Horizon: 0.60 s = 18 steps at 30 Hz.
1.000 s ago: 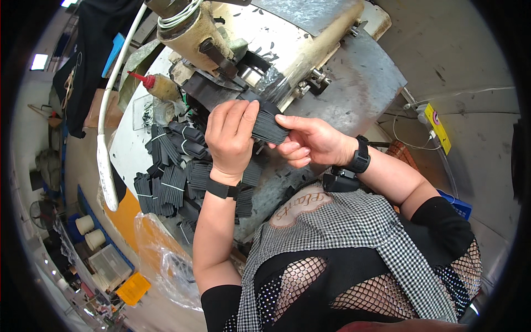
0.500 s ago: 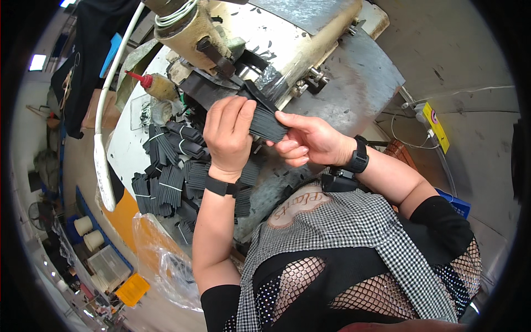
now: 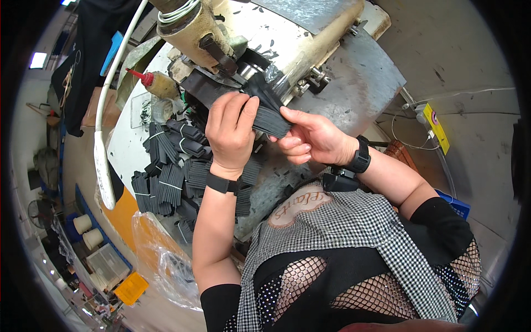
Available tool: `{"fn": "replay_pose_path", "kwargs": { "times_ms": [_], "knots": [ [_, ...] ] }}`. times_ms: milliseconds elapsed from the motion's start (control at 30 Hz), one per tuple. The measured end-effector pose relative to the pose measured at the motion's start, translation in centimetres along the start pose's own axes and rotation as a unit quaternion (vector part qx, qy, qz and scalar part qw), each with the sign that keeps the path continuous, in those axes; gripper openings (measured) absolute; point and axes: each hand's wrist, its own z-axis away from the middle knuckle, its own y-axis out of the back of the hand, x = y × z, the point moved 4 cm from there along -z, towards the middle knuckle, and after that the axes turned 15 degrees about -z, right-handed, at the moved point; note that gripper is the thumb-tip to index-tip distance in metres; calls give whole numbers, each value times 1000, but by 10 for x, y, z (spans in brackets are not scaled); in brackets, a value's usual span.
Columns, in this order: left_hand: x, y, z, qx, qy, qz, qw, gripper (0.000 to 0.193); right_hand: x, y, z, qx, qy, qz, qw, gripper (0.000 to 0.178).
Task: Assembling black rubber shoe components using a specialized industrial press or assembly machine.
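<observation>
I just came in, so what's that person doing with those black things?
The person's right hand grips a stack of thin dark strips, and the left hand touches it too. Both hands are close to a cream-coloured machine. A heap of similar dark bundles, some wrapped with light bands, lies to their left.

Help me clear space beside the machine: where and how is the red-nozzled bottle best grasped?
Probably around the yellowish body of the bottle, coming from the person's left: it looks rounded and wider than the thin, tapering red nozzle, and the machine crowds the right side. I cannot tell whether it stands upright or leans.
</observation>
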Motion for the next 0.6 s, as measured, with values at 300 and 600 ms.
{"fn": "replay_pose_path", "kwargs": {
  "times_ms": [300, 600],
  "knots": [
    [-1, 2, 8, 10, 16, 1, 1000, 45, 4, 2, -3, 2, -16, -9, 1000, 54],
    [2, 0, 3, 18, 7, -10, 1000, 42, 3, 0, 0, 8, -2, -3, 1000, 56]
  ]
}}
